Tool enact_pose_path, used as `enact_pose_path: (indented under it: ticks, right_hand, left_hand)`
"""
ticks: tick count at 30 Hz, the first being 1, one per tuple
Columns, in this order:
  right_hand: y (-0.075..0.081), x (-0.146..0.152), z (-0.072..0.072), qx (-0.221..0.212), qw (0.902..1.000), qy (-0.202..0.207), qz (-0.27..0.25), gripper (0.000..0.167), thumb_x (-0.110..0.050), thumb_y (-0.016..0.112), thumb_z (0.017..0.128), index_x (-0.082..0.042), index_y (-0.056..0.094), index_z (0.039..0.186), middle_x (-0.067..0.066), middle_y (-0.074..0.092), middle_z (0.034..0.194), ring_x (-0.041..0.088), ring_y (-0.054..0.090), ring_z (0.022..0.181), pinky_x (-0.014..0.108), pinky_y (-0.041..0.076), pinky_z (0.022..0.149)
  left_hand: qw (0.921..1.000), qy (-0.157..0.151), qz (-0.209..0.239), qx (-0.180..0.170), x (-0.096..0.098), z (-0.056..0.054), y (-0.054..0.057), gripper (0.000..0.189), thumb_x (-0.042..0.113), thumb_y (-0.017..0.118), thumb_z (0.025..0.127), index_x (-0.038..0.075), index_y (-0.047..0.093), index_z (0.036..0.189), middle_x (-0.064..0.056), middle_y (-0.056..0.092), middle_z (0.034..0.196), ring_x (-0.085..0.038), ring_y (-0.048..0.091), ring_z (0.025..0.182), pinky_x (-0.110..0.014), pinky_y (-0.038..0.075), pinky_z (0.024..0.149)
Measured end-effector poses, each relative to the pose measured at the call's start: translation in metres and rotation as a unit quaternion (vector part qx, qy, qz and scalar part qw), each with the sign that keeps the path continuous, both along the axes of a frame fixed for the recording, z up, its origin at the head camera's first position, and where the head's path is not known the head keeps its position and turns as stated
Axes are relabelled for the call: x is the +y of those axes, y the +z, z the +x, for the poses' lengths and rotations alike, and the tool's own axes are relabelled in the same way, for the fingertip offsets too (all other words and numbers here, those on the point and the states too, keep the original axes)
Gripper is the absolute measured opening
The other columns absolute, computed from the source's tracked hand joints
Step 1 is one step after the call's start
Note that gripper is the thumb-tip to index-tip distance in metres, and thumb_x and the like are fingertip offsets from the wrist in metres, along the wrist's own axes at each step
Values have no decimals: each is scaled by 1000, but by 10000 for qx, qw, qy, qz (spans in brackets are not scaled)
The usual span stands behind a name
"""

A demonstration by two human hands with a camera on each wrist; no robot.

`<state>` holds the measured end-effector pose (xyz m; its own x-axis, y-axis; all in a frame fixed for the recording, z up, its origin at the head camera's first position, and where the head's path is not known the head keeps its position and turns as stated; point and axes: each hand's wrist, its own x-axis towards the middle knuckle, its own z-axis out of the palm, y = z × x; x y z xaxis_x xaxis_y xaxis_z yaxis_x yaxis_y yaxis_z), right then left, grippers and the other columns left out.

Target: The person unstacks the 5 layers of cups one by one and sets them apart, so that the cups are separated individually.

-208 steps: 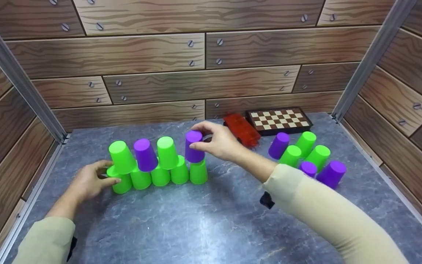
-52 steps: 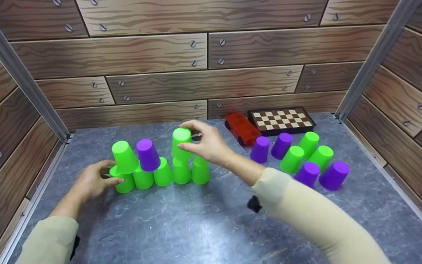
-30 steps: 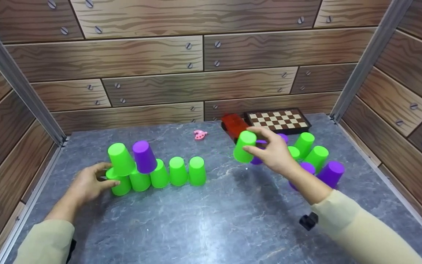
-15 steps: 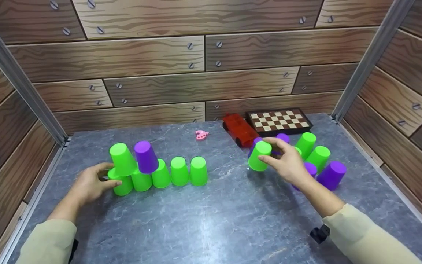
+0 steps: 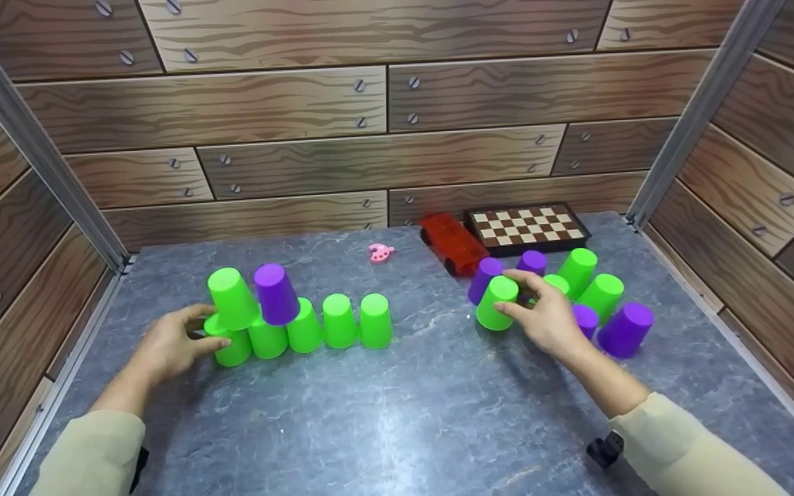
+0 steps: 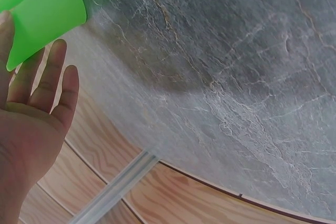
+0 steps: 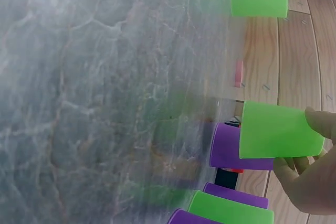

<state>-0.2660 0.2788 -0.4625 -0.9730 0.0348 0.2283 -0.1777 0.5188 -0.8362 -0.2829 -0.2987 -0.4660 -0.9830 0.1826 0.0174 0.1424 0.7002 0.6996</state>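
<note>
In the head view, five green cups stand upside down in a row, the near-left one (image 5: 233,350) at its end. On the row's left part rest an upper green cup (image 5: 231,300) and a purple cup (image 5: 276,295). My left hand (image 5: 168,344) has its thumb in front of the end cup and its fingers behind; the left wrist view shows the green cup (image 6: 50,17) between them. My right hand (image 5: 545,313) pinches an upside-down green cup (image 5: 495,306) low beside the cups on the right.
Several purple and green cups stand upside down at the right, among them a purple cup (image 5: 626,331) and a green cup (image 5: 578,272). Behind are a red toy car (image 5: 453,242), a checkered board (image 5: 526,227) and a small pink palette-shaped piece (image 5: 380,253). Wood-patterned walls enclose the table.
Earlier a purple cup went from the row's right end to the right-hand group. Since then my right hand has lifted a green cup off the row, carried it right and lowered it. Left hand stays.
</note>
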Motion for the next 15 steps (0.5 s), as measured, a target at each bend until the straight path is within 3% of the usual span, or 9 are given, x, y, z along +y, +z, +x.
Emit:
enact_pose_path:
  ticks: [15]
  right_hand:
    - [-11, 0, -4, -131, 9999, 6, -60, 57, 2, 78, 94, 5, 56, 147, 29, 60, 144, 41, 59, 134, 51, 51, 112]
  left_hand:
    - [10000, 11, -33, 53, 0, 1, 0, 64, 21, 86, 92, -7, 58, 142, -29, 68, 129, -48, 68, 118, -55, 60, 96]
